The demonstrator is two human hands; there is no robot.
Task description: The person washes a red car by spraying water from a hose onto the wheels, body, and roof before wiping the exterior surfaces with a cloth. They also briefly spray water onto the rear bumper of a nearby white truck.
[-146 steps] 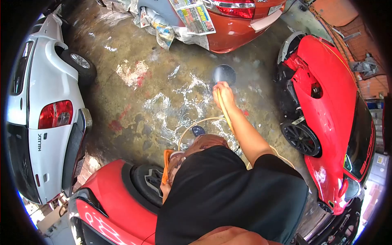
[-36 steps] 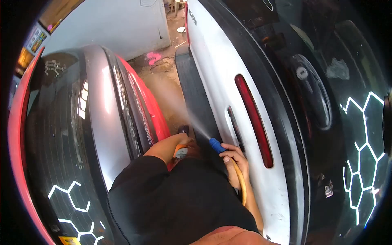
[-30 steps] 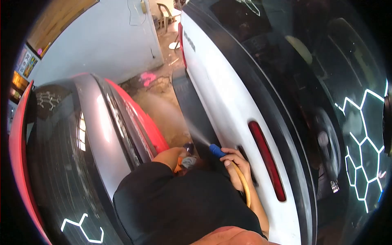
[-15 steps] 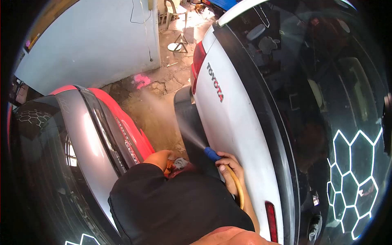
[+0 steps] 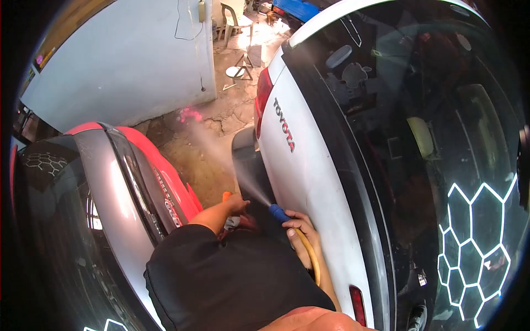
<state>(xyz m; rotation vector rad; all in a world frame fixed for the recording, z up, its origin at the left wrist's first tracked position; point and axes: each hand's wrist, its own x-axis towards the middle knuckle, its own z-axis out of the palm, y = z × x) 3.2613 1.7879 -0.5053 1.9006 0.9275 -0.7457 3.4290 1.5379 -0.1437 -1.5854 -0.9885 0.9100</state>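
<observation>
My right hand [image 5: 303,226] grips a yellow hose with a blue nozzle [image 5: 279,213], close to the rear of the white Toyota [image 5: 314,176]. A fine water spray leaves the nozzle toward the upper left, over the dark bumper [image 5: 248,165] and wet floor. My left hand [image 5: 237,204] is closed in front of my body, between the two cars. A small orange piece [image 5: 227,196] shows at its edge; what the fingers hold is hidden. Grey and reddish shapes below that hand are partly covered by my black shirt.
Close on my left stands a red car [image 5: 157,154] with a dark rear window. A pale wall panel [image 5: 127,60] rises ahead. Pink foam or cloth [image 5: 189,115] lies on the cracked floor [image 5: 221,118]. Farther back are a metal stand [image 5: 241,71] and a plastic chair [image 5: 236,22].
My left hand has moved slightly up and right, and the orange piece now shows above it rather than below. The nozzle has shifted a little left and down in view, still spraying.
</observation>
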